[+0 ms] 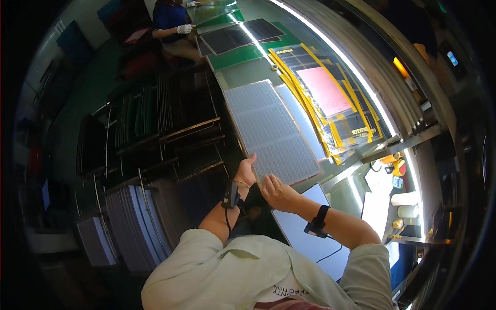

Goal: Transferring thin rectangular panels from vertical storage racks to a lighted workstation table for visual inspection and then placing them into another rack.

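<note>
A flat rectangular panel (274, 132), pale grey with a fine repeating pattern and a thin copper-coloured border, lies slanted over the bench's left edge. My left hand (247, 171) grips its near-left edge, thumb on top and the other fingers hidden beneath. Close by, my right hand (279, 192) is closed at the near edge by the corner, its bent fingertips on the panel. Under the panel's right side shows a pale sheet (302, 121).
Right of the panel lie dark films with yellow taped borders (336, 124) and a pink sheet (325, 90). Dark panels (240, 36) rest on a green mat farther off, near a gloved person (173, 23). Racks of upright panels (144, 119) stand left; a white board (310, 227) lies near my right forearm.
</note>
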